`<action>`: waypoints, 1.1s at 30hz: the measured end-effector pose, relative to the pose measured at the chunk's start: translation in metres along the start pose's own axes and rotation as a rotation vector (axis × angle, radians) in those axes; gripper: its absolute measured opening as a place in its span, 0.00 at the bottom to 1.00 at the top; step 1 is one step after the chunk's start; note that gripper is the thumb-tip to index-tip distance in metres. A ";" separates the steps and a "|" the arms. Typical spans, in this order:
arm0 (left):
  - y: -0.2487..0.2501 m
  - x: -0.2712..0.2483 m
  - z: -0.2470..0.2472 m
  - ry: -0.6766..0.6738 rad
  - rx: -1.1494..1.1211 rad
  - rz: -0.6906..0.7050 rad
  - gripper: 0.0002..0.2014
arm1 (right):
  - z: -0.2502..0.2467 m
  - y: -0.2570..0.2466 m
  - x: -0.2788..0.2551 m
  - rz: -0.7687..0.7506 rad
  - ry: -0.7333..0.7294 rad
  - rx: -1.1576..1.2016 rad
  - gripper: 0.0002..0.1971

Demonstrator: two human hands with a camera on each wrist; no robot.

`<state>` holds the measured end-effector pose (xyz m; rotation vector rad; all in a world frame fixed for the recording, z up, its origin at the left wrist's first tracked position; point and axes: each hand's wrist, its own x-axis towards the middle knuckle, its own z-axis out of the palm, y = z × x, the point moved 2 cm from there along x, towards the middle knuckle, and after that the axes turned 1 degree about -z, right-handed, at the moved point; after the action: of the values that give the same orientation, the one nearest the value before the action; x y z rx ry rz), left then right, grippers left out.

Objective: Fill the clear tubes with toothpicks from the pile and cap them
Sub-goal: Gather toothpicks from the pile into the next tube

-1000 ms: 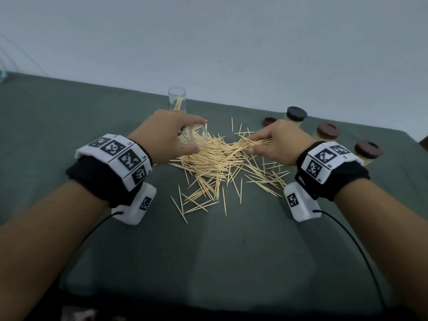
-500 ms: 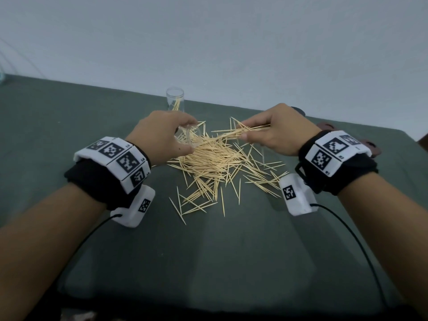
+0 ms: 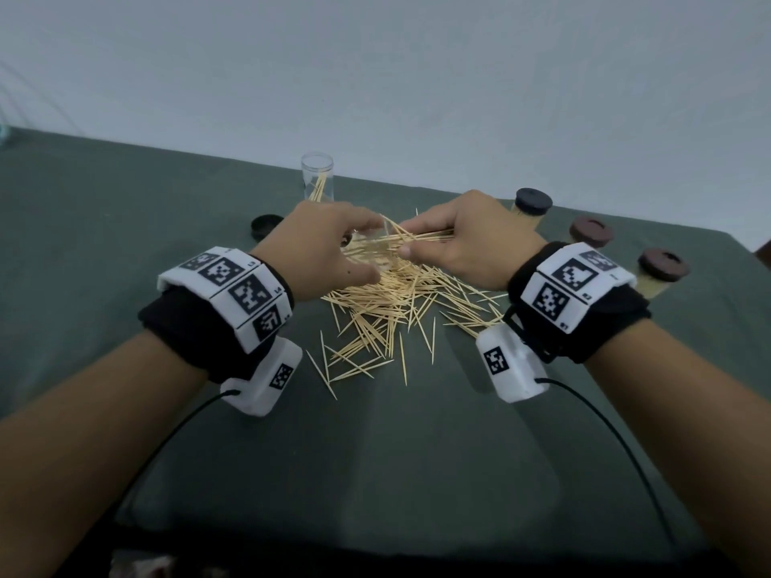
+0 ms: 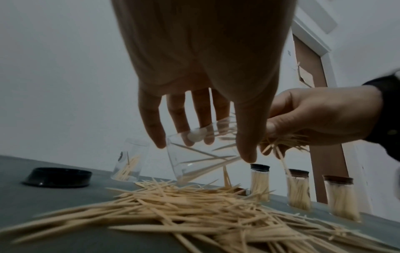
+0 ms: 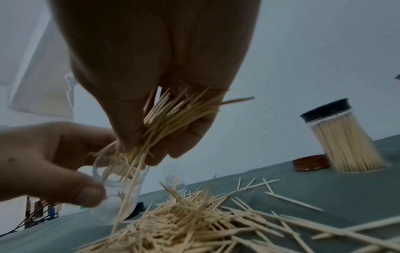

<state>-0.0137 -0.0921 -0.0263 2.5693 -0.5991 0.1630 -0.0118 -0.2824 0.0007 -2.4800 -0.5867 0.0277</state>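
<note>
Progress about midway: three capped tubes [image 3: 657, 272] stand at 2 o'clock. Left hand [image 3: 329, 252] holds tilted clear tube [image 4: 201, 154] over pile [image 3: 392, 302]; right hand [image 3: 467, 244] pinches a toothpick bundle [image 5: 173, 116] at its mouth. Part-filled tube [image 3: 318, 177] waits at 12 o'clock, uncapped.

Head downward; wrists low, pile [image 3: 388, 302] shared

Pale tan toothpicks [image 3: 388, 302]; dark green tablecloth [image 3: 125, 227]; black cap [image 3: 532, 201]; brown caps [image 3: 591, 231]; black-white patterned wristbands [image 3: 233, 292].
</note>
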 end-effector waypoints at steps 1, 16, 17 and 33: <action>0.002 0.000 0.000 -0.002 -0.031 -0.002 0.24 | 0.003 0.001 0.001 -0.023 0.018 -0.006 0.09; 0.000 -0.001 0.000 0.015 -0.205 -0.126 0.28 | 0.018 0.011 -0.001 -0.035 0.011 -0.004 0.13; -0.001 0.000 0.000 0.018 -0.201 -0.133 0.29 | 0.016 0.010 -0.001 -0.027 0.003 -0.013 0.13; 0.004 -0.001 0.006 -0.001 -0.197 -0.126 0.28 | 0.020 0.004 0.002 -0.050 -0.024 -0.148 0.08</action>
<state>-0.0161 -0.0975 -0.0298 2.4069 -0.4290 0.0573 -0.0114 -0.2740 -0.0176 -2.6100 -0.6826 -0.0061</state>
